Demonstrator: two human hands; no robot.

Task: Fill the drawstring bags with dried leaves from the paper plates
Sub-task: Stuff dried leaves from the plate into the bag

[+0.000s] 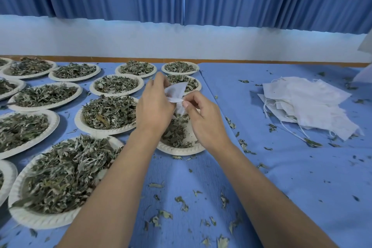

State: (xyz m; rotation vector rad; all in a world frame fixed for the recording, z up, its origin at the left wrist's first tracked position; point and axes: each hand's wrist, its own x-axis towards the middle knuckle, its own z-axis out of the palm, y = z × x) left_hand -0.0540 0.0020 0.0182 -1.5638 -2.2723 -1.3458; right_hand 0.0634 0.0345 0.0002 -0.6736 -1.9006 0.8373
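Both hands point(155, 104) point(203, 121) pinching one white drawstring bag point(177, 91).

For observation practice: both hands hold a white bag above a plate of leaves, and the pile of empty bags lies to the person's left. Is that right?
No. The head view shows the pile of empty bags on the person's right, not left. The left hand and right hand do hold the white bag above a plate of leaves.

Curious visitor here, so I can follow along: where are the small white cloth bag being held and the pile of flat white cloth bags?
small white cloth bag point(177, 89): head view, on its raised upper flap.
pile of flat white cloth bags point(302, 96): head view, middle of the top bag.
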